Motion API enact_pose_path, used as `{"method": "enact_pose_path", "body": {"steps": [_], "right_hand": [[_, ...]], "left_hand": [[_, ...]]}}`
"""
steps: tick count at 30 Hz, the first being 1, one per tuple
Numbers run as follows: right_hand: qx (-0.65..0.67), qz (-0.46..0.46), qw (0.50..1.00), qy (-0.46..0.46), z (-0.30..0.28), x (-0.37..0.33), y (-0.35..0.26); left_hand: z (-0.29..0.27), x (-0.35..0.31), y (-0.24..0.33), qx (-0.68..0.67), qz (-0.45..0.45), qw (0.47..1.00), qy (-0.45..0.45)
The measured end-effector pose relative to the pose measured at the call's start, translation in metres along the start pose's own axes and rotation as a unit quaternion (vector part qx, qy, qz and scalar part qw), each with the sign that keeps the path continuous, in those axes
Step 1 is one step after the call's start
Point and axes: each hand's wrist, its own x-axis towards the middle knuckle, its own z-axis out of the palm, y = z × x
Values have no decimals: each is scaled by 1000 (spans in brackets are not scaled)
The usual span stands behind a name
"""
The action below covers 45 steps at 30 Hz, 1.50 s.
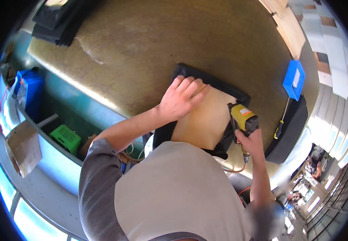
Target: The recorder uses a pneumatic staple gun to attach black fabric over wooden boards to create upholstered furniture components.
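Note:
A light wooden panel [204, 119] lies on the table in front of me, with black fabric [222, 85] folded around its edges. My left hand [183, 96] presses on the far left part of the panel, fingers curled over the black fabric there. In my right hand [251, 141] is a yellow and black pneumatic staple gun [244, 119], its nose at the panel's right edge. An air hose [243, 165] runs from the base of its handle. What my left fingertips grip under the fold is partly hidden.
At right are a blue bin [293, 80], a screwdriver [279, 129] and a black padded piece [290, 134]. Black pieces [55, 24] are stacked at the far left of the brown table [141, 44]. Wooden boards [288, 30] line the far right; a green crate [66, 137] sits below the left edge.

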Motion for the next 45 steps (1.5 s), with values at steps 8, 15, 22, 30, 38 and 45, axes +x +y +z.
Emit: {"method": "enact_pose_path", "body": {"steps": [8, 15, 22, 30, 38, 45], "right_hand": [[1, 29, 998, 53, 16, -3, 34], [-39, -76, 991, 104, 17, -4, 37], [126, 104, 986, 42, -11, 12, 3], [153, 87, 984, 33, -11, 39, -4], [134, 47, 989, -30, 4, 54, -33], [81, 21, 993, -89, 17, 71, -61]], "left_hand": [[71, 61, 7, -48, 139, 985, -86], [71, 54, 12, -51, 177, 979, -91], [38, 14, 37, -33, 37, 991, -122], [48, 5, 35, -52, 48, 991, -109], [47, 5, 32, -59, 62, 991, -98], [49, -4, 33, -59, 84, 992, -70]]}}
